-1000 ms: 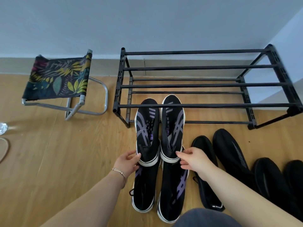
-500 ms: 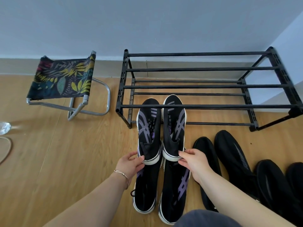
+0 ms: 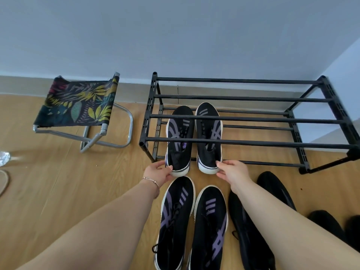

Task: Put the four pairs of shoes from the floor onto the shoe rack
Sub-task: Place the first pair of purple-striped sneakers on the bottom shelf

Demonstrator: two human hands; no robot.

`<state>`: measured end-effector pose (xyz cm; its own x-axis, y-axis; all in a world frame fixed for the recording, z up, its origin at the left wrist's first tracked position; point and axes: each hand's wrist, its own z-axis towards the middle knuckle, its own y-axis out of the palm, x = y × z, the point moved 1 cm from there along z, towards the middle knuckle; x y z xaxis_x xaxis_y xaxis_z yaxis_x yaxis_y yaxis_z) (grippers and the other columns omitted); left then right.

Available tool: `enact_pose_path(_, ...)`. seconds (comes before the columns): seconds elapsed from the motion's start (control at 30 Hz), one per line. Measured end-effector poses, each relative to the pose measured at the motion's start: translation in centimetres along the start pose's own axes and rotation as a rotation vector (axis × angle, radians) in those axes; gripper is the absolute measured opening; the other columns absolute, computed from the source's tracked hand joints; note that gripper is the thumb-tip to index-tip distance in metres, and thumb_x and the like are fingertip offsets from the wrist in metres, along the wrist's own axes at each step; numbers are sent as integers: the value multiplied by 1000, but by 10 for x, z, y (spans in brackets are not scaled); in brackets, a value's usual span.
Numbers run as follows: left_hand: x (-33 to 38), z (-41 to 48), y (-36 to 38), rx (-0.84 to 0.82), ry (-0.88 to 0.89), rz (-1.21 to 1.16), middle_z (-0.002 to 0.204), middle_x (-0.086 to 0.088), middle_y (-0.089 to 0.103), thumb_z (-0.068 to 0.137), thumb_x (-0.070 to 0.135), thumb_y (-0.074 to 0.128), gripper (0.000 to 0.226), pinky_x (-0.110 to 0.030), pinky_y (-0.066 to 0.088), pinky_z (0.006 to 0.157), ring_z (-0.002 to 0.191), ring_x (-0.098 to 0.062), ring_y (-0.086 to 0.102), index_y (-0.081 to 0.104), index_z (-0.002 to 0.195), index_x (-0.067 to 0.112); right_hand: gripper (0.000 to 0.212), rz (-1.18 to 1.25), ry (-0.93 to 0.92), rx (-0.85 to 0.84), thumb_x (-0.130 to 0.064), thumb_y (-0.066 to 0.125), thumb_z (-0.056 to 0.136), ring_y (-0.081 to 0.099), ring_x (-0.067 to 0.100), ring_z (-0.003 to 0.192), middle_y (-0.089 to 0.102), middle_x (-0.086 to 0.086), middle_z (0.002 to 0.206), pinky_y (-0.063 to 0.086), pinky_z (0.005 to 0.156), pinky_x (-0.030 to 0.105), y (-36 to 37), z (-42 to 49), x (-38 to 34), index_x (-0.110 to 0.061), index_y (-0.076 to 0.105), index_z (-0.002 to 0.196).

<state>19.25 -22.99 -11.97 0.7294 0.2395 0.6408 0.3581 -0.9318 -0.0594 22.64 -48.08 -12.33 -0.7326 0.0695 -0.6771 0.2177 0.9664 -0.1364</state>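
A black two-tier shoe rack (image 3: 253, 142) of bars stands against the wall. One pair of black sneakers with purple stripes lies on its lower tier, toes toward the wall. My left hand (image 3: 158, 173) grips the heel of the left sneaker (image 3: 180, 141). My right hand (image 3: 230, 172) grips the heel of the right sneaker (image 3: 209, 137). A second black and purple pair (image 3: 192, 223) lies on the floor between my arms. All-black shoes (image 3: 276, 190) lie on the floor to the right, partly hidden by my right arm.
A folding stool (image 3: 78, 104) with a leaf-print seat and metal legs stands left of the rack. The floor is light wood. The room corner is at the right of the rack. A shiny object (image 3: 3, 157) sits at the far left edge.
Both hands have pushed the held pair forward from the rack's front edge onto the lower tier. The second purple pair is now fully uncovered on the floor.
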Motion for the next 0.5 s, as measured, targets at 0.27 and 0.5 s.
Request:
enact_pose_path(0.27, 3, 11, 11, 143, 42, 30, 101, -4, 69, 92, 13, 69, 41, -29, 58, 89, 97, -20, 70, 61, 133, 11, 20, 43, -5, -8, -12, 79, 88, 73, 27, 97, 70, 14, 111, 62, 92, 42, 23, 8, 5, -11, 65, 101)
enact_pose_path(0.5, 21, 14, 20, 238, 80, 206, 101, -3, 71, 93, 25, 68, 38, -42, 57, 96, 101, -24, 71, 64, 130, 16, 24, -37, -29, 46, -21, 78, 89, 74, 25, 93, 69, 6, 103, 60, 95, 42, 26, 13, -11, -15, 58, 101)
